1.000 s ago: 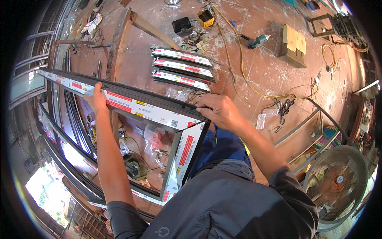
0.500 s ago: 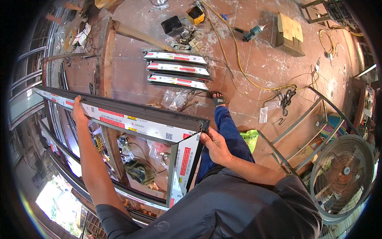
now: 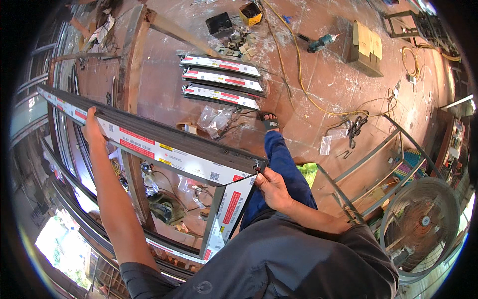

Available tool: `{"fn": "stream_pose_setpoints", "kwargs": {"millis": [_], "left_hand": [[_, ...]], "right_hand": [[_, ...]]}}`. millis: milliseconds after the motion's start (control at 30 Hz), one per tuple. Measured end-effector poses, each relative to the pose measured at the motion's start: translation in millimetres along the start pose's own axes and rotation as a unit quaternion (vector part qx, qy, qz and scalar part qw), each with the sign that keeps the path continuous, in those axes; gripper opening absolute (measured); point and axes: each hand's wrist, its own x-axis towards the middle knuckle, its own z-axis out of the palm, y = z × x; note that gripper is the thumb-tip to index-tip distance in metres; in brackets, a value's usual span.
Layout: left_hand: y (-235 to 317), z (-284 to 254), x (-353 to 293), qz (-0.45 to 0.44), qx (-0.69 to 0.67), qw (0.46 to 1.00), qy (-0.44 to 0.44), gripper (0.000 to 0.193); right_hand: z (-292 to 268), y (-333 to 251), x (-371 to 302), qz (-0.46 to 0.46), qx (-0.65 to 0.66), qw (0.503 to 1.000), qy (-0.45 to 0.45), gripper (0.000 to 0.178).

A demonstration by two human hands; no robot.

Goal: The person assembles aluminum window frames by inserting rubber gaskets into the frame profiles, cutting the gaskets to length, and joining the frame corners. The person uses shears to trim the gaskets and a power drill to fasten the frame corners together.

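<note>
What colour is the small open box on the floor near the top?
Yellow box with a dark inside, seen in the head view.

The frame in both hands looks like dark matt metal, with glossy white and red film stuck along its faces. Same wrapped profiles lie far off on the floor, which is reddish, rough and splattered with pale paint. Fan on the right is grey wire metal.

A metal-frame workshop: paint-spattered red floor, stacked aluminium profiles, power drill, extension cable, standing fan.
</note>
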Motion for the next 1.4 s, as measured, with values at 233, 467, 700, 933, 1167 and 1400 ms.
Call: {"fn": "stream_pose_setpoints", "kwargs": {"millis": [233,467,700,933,1167,1400], "left_hand": [[-13,-24,30,-0.070,0.031,0.996,-0.038,0.071],[-10,-19,29,-0.075,0.006,0.996,-0.046,0.072],[-20,-20,19,-0.043,0.006,0.998,-0.055,0.073],[-11,-4,2,-0.026,-0.017,0.999,-0.029,0.077],[-10,-9,-4,0.009,-0.010,1.000,0.010,0.105],[11,18,-34,0.021,0.014,0.999,0.043,0.092]], "right_hand": [[5,-15,4,0.007,-0.009,1.000,-0.017,0.038],[0,-3,-9,0.058,0.216,0.957,0.184,0.079],[52,-13,58,0.182,0.386,0.847,0.315,0.089],[62,-41,54,0.193,0.299,0.908,0.220,0.104],[44,1,17,-0.100,0.118,0.983,0.095,0.065],[61,-29,22,-0.094,-0.002,0.990,0.103,0.051]]}}
